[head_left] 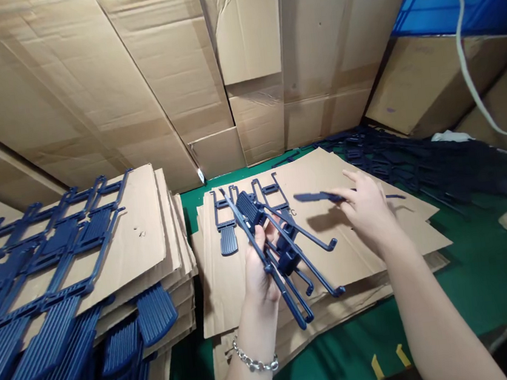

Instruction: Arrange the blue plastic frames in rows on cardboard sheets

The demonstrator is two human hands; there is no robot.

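Observation:
My left hand (pixel 261 271) is closed around a bunch of dark blue plastic frames (pixel 303 248) with rod-like legs and a ribbed paddle end, held tilted above the cardboard. Between the thumb and fingers of my right hand (pixel 368 210) is a similar dark blue plastic piece (pixel 311 197), seen nearly edge-on; its far end sticks out behind the hand. Beneath both hands lies a stack of cardboard sheets (pixel 353 258). Flat on its top sheet, at the back left, are more blue frames (pixel 226 225), one with its ribbed paddle pointing toward me.
At left stands a taller cardboard stack (pixel 149 238) layered with blue frames, their ribbed paddles (pixel 155 314) overhanging the front. A dark heap of blue parts (pixel 397 164) lies at the back right. Cardboard walls (pixel 153 73) close off the rear. A white cable (pixel 465 62) hangs at right.

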